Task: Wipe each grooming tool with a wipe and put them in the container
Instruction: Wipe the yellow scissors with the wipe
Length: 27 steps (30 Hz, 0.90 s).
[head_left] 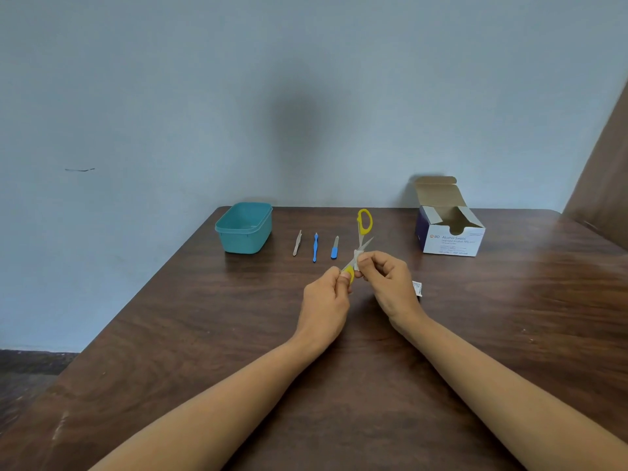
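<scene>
Scissors (362,233) are the tool in hand: yellow handles, blades splayed open, held up off the bench (170,317) just in front of the tool row. We're mid-wipe on this one. Wipe (356,259) is wrapped round one blade near the pivot.

Left grip (324,300) is clenched on the lower yellow loop, thumb on top. Right grip (387,280) pinches the wipe onto the blade, other fingers curled under. Both forearms reach in low over the bench, wrists about level.

Next, as we judge it: draw the wipe out to the tip, do the other blade, close the scissors, carry them left to the teal container (244,227). Open edges near fingertips, so go slow.

Tweezers (297,243), a blue-handled tool (315,247) (kind unclear) and a nail file (335,248) lie on the bench, not yet in the container.

Open alcohol swab box (448,232) sits far right, a torn sachet (417,288) just behind the right grip.
</scene>
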Available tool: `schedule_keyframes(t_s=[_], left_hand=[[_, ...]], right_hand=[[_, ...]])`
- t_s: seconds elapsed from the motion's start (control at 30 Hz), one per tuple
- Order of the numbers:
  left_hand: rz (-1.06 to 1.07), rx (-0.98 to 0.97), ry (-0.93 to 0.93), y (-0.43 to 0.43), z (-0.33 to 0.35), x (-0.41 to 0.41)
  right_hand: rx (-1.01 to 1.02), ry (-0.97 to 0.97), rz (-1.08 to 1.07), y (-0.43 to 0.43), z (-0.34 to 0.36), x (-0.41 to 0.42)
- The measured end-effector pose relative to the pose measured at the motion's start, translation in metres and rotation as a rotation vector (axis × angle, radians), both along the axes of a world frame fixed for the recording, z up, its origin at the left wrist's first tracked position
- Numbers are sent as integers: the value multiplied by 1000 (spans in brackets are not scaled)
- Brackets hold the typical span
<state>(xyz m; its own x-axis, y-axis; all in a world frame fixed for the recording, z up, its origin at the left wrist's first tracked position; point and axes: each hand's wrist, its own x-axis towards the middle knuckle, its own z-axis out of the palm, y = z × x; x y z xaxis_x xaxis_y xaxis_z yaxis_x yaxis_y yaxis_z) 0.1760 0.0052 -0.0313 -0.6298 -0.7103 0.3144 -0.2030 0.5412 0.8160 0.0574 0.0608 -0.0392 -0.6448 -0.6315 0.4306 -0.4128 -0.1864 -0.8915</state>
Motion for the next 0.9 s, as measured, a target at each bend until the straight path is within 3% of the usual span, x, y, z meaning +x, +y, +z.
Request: schedule_keyframes(t_s=[0.2, 0.53, 0.7, 0.9], left_hand=[[-15, 38, -11, 0, 2, 1], [-7, 37, -33, 2, 3, 1], [1, 59, -46, 2, 4, 1], [-11, 84, -41, 3, 6, 1]], right_hand=[[-102, -179, 92, 2, 2, 1], [-5, -77, -6, 0, 0, 0], [-41, -234, 41, 1, 2, 0], [-74, -284, 34, 3, 2, 1]])
